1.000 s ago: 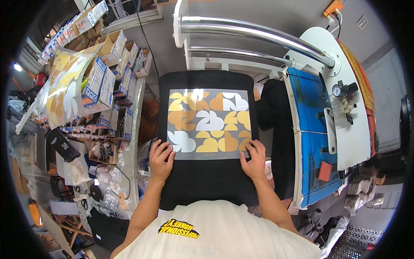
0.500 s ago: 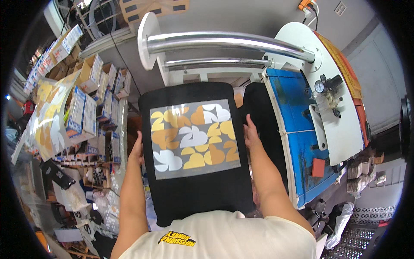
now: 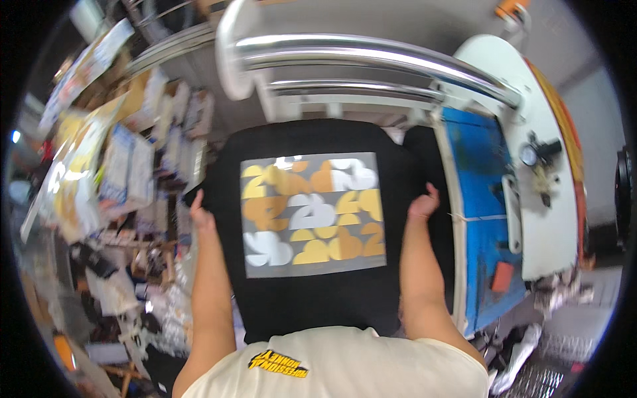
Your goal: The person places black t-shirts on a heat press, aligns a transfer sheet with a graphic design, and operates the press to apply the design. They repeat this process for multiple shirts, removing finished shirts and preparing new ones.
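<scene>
A black garment [image 3: 312, 305] lies spread flat on a press platen in front of me. On it sits a glossy rectangular transfer sheet [image 3: 312, 213] with a grey ground and orange, yellow and white curved shapes. My left hand [image 3: 199, 213] grips the garment's left edge, level with the sheet. My right hand [image 3: 424, 204] grips its right edge at about the same height. Both forearms run up along the two sides of the fabric.
A blue and white heat press [image 3: 504, 199] with a gauge stands at the right. Shiny metal bars [image 3: 371, 56] cross above the platen. Cluttered shelves [image 3: 119, 172] with boxes and printed sheets fill the left. Dark cloth [image 3: 424, 152] hangs beside the platen's right edge.
My hands left the sheet's lower corners and slid outward and up to the garment's side edges. My head has moved closer, so the garment looks larger.
</scene>
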Demonstrator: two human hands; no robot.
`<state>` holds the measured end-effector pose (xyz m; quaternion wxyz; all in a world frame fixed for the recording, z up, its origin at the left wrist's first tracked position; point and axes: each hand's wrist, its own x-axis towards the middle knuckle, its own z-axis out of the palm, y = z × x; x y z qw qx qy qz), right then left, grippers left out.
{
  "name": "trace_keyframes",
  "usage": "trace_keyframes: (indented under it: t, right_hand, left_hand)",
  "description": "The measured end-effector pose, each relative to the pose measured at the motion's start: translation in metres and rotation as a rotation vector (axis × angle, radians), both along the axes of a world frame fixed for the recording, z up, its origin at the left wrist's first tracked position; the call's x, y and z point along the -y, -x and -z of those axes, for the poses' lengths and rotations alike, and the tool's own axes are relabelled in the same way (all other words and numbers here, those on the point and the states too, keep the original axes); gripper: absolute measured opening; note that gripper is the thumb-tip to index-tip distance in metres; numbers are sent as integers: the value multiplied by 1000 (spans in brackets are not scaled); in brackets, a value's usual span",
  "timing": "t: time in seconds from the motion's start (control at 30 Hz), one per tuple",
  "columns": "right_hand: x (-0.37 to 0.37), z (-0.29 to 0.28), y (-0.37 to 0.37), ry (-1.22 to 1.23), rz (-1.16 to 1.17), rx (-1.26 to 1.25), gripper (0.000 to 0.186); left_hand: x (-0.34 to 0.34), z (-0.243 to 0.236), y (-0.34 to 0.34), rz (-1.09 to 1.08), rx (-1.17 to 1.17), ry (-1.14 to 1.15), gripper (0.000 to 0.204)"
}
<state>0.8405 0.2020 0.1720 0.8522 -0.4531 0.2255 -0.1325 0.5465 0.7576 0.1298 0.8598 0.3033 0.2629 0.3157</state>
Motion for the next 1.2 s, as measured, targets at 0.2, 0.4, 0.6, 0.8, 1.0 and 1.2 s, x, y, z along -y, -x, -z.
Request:
trace_keyframes:
  t: [0.2,0.4,0.6,0.8,1.0,1.2]
  right_hand:
    - [36,17,-16,-254,-235,32,51]
    - [29,0,-14,-351,-324,-26,56]
    - [27,-6,-14,-259,-274,-11,52]
    - [15,-20,-4,-250,-208,-20,44]
    - [3,-33,-2,-232,-143,-51,48]
    - [8,-46,9,-303,-476,-74,48]
  left_hand:
    - [5,-16,-5,-98,113,139,38]
    - [11,-33,-4,-47,143,147,42]
    - [7,-8,-7,-82,130,142,40]
    - [4,16,-12,-207,18,157,40]
    - [-12,21,2,-74,43,218,46]
    - [13,-38,-5,245,-6,157,50]
